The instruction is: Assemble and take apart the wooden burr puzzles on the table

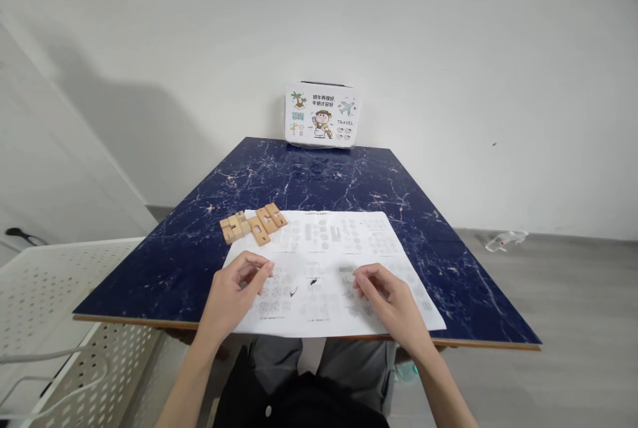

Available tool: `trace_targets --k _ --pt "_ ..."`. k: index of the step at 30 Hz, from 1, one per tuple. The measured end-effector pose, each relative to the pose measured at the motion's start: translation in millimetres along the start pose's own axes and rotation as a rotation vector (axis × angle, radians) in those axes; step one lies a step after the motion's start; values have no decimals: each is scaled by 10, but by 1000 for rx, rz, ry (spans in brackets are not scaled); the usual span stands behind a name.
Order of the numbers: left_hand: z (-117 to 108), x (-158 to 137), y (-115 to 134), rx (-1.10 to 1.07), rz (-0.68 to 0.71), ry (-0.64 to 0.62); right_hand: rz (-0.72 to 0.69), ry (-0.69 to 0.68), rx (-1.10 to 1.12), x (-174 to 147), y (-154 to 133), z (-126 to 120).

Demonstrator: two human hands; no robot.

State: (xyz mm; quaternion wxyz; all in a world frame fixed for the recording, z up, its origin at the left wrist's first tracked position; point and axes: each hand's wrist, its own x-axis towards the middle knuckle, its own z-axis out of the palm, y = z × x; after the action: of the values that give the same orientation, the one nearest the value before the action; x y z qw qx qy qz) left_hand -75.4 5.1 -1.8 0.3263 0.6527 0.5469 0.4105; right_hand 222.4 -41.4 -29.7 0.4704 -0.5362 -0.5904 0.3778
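Note:
A large white printed sheet (323, 255) with rows of small grey diagrams lies on the table in front of me. My left hand (234, 288) rests over its left side, fingers curled and thumb against the index finger, with nothing showing in it. Over the right side is my right hand (386, 295), also curled with thumb and fingertips together and nothing visible between them. Several notched wooden puzzle pieces (253, 223) lie grouped at the sheet's upper left corner, beyond my left hand. Between the hands, two small dark marks or bits (313, 282) show on the paper; I cannot tell which.
The dark blue marbled table (323, 179) reaches to the wall. At its far edge stands a white cartoon-printed case (321, 115) with a dark handle. A white perforated basket (107, 355) with cables is at the lower left. Clear plastic packaging (506, 240) lies on the floor at right.

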Motion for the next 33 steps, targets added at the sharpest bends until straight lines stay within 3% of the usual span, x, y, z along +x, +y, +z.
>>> trace_targets --k 26,29,33 --pt "-14 -36 40 1 20 14 -25 31 -18 -22 -58 7" --pt "-22 -18 61 71 57 61 -26 28 -17 -25 -62 5" --pt "-140 154 40 359 154 205 -33 33 -22 -22 -50 4"
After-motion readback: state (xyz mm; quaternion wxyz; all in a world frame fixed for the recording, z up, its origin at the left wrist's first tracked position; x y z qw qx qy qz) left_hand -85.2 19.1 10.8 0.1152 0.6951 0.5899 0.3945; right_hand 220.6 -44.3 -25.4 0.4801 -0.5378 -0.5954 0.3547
